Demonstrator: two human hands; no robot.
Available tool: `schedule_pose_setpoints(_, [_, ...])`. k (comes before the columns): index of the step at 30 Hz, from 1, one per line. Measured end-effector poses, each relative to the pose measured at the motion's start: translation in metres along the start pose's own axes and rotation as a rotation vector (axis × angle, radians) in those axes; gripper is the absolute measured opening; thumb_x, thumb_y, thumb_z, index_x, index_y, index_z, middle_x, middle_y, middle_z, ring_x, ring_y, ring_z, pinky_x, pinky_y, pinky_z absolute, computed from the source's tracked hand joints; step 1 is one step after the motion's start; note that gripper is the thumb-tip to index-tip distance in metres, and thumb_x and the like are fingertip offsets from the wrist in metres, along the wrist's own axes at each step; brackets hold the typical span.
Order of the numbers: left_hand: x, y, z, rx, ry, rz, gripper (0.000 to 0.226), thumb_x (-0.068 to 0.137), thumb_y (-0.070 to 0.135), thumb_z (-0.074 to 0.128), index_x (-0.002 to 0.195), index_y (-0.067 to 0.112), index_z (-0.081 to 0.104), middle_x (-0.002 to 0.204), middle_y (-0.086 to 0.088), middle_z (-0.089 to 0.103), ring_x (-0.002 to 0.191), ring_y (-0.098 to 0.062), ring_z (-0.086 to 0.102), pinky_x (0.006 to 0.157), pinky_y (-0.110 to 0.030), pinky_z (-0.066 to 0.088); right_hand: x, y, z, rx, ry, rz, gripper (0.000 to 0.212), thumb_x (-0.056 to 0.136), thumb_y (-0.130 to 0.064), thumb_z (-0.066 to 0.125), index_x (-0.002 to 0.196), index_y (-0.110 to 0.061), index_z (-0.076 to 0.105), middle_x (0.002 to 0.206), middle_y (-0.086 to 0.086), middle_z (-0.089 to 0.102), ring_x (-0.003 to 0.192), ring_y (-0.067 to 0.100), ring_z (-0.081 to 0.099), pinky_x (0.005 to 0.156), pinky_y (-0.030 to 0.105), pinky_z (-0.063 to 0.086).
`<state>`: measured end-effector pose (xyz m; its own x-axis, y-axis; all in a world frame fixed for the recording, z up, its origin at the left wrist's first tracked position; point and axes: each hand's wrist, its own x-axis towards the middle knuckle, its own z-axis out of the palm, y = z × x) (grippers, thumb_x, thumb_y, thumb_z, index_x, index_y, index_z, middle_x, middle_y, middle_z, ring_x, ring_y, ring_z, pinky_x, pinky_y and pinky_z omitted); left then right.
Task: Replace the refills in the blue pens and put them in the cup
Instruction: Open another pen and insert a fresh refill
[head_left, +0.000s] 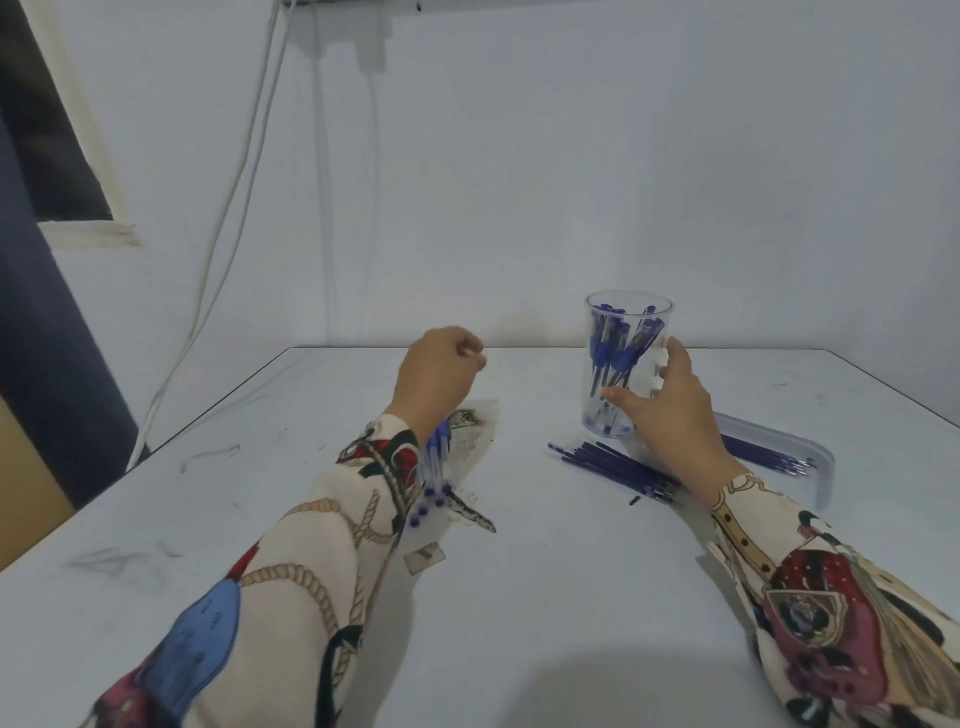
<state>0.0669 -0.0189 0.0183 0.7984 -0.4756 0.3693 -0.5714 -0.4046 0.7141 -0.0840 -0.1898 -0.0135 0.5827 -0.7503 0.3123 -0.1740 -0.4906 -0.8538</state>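
In the head view, 1 clear cup (626, 364) stood upright right of the frame's centre, near the far edge of the white table (545, 597), and held a bundle of blue pens (618, 345) too crowded to count. The right hand (670, 410) wrapped around the cup's near side, thumb across the front and fingers curled on the right wall, gripping it. The left hand (436, 376), just left of centre, was raised above the table with its fingers curled in a loose fist; whether it pinched anything could not be told. Under the left wrist, a small cluster of about 4 clear-barrelled pens (434, 478) with blue ends lay on a crumpled wrapper (467, 452), partly hidden by the patterned sleeve (332, 551). A loose pile of dark blue refills (613, 467) lay below the cup, its right end covered by the right forearm. More refills (769, 457) rested in 1 shallow clear tray (821, 467) at the right of the frame. White cables (228, 218) hung down the wall in the upper left.
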Motion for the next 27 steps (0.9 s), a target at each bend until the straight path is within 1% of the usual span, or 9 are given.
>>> schedule_pose_setpoints(5, [-0.027,-0.035,0.007,0.626,0.029,-0.022,0.023,0.089,0.034,0.052,0.093,0.015,0.063,0.096,-0.004,0.057,0.099,-0.027,0.046,0.076,-0.033,0.041,-0.016,-0.005,-0.006,-0.026,-0.006,-0.025,0.07,0.084,-0.015,0.069,0.141,-0.012,0.029,0.138,0.014,0.039,0.114,0.021,0.043,0.086,0.028,0.034])
schedule_pose_setpoints(7, [-0.033,-0.039,0.011,0.814,0.055,0.007,0.027,0.09,0.036,0.048,0.083,0.012,0.057,0.094,-0.005,0.05,0.097,-0.028,0.041,0.074,-0.032,0.033,-0.026,-0.004,-0.008,-0.044,-0.019,-0.052,0.066,0.087,-0.013,0.065,0.142,-0.013,0.029,0.139,0.012,0.038,0.111,0.017,0.041,0.086,0.026,0.033])
schedule_pose_setpoints(9, [-0.037,-0.039,0.015,0.889,0.058,0.01,0.026,0.088,0.036,0.048,0.075,0.013,0.049,0.094,-0.005,0.046,0.098,-0.028,0.04,0.074,-0.032,0.029,-0.036,-0.002,-0.01,-0.065,-0.047,-0.081,0.066,0.089,-0.014,0.061,0.145,-0.018,0.027,0.142,0.008,0.036,0.122,0.019,0.04,0.095,0.029,0.035])
schedule_pose_setpoints(11, [-0.039,-0.038,0.018,0.915,0.064,0.01,0.027,0.087,0.033,0.049,0.068,0.013,0.043,0.093,-0.005,0.045,0.099,-0.027,0.039,0.074,-0.032,0.028,-0.047,0.0,-0.012,-0.1,-0.082,-0.115,0.065,0.089,-0.016,0.06,0.145,-0.021,0.028,0.143,0.003,0.036,0.128,0.018,0.038,0.103,0.034,0.035])
schedule_pose_setpoints(14, [-0.04,-0.036,0.023,0.928,0.071,0.017,0.034,0.086,0.026,0.048,0.059,0.013,0.032,0.094,-0.005,0.048,0.098,-0.027,0.039,0.073,-0.033,0.027,-0.06,0.001,-0.015,-0.118,-0.116,-0.171,0.059,0.09,-0.016,0.058,0.143,-0.025,0.033,0.137,-0.005,0.04,0.128,0.014,0.038,0.103,0.031,0.034])
schedule_pose_setpoints(17, [-0.041,-0.034,0.026,0.92,0.082,0.032,0.026,0.092,0.025,0.042,0.069,0.012,0.046,0.097,-0.006,0.05,0.098,-0.027,0.04,0.074,-0.033,0.027,-0.066,0.002,-0.018,-0.157,-0.146,-0.233,0.052,0.091,-0.018,0.056,0.14,-0.025,0.04,0.136,-0.01,0.042,0.124,0.005,0.036,0.102,0.025,0.031])
schedule_pose_setpoints(22, [-0.047,-0.018,0.022,0.778,0.05,0.102,0.041,0.093,0.035,0.04,0.074,0.005,0.06,0.093,-0.005,0.051,0.093,-0.023,0.042,0.073,-0.03,0.032,-0.069,0.003,-0.017,-0.211,-0.184,-0.312,0.036,0.093,-0.022,0.055,0.129,-0.027,0.053,0.129,-0.014,0.049,0.121,0.003,0.04,0.102,0.022,0.031])
schedule_pose_setpoints(24, [-0.053,-0.007,0.018,0.63,-0.056,0.13,0.04,0.092,0.036,0.046,0.073,0.005,0.063,0.086,-0.005,0.052,0.081,-0.02,0.048,0.069,-0.03,0.04,-0.068,0.005,-0.018,-0.244,-0.207,-0.345,0.036,0.094,-0.024,0.055,0.13,-0.026,0.053,0.13,-0.017,0.047,0.125,0.003,0.039,0.107,0.022,0.028])
schedule_pose_setpoints(27, [-0.074,0.007,0.01,0.438,-0.292,0.139,0.033,0.093,0.032,0.051,0.07,0.009,0.052,0.069,-0.004,0.047,0.057,-0.016,0.042,0.056,-0.027,0.032,-0.068,0.005,-0.018,-0.266,-0.274,-0.361,0.042,0.094,-0.025,0.055,0.135,-0.029,0.049,0.138,-0.017,0.044,0.13,0.003,0.037,0.111,0.024,0.027])
